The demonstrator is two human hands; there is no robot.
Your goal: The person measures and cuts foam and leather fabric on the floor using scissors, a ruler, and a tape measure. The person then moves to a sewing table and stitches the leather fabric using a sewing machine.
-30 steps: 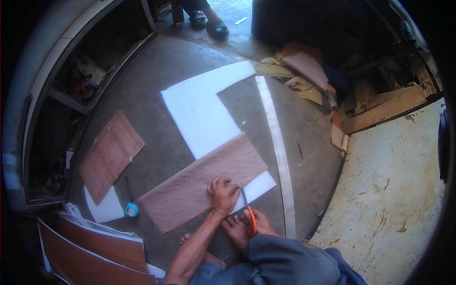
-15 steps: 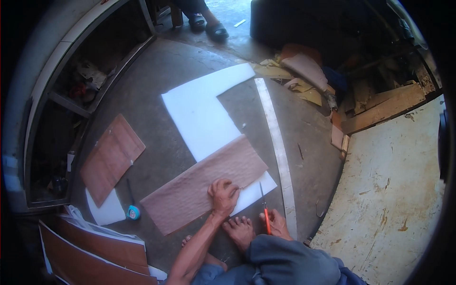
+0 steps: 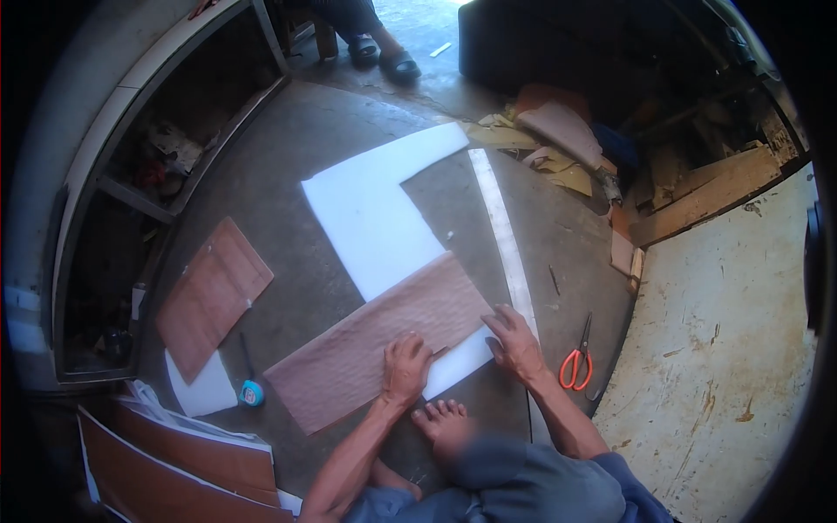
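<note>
A textured brown sheet (image 3: 349,357) lies slantwise over an L-shaped white foam sheet (image 3: 375,218), whose lower strip shows beyond the brown edge. My left hand (image 3: 406,370) is closed at the brown sheet's near edge, fingers curled on top; a small brown bit sticks out beside the fingertips. My right hand (image 3: 516,347) is at the right corner of both sheets, fingers apart, thumb near the foam's edge. On the floor to its right lie scissors with orange handles (image 3: 575,368), out of my hand.
A long pale strip (image 3: 499,227) lies to the right. At left are a reddish-brown board (image 3: 214,296), a white piece (image 3: 202,388) and a blue tape measure (image 3: 251,393). A whitish panel (image 3: 706,366) stands at right, scraps (image 3: 558,131) behind. Another person's feet (image 3: 384,57) are at the top.
My right hand has put the scissors down on the floor at right and moved up to the sheets' right corner. My left hand stays on the brown sheet.
</note>
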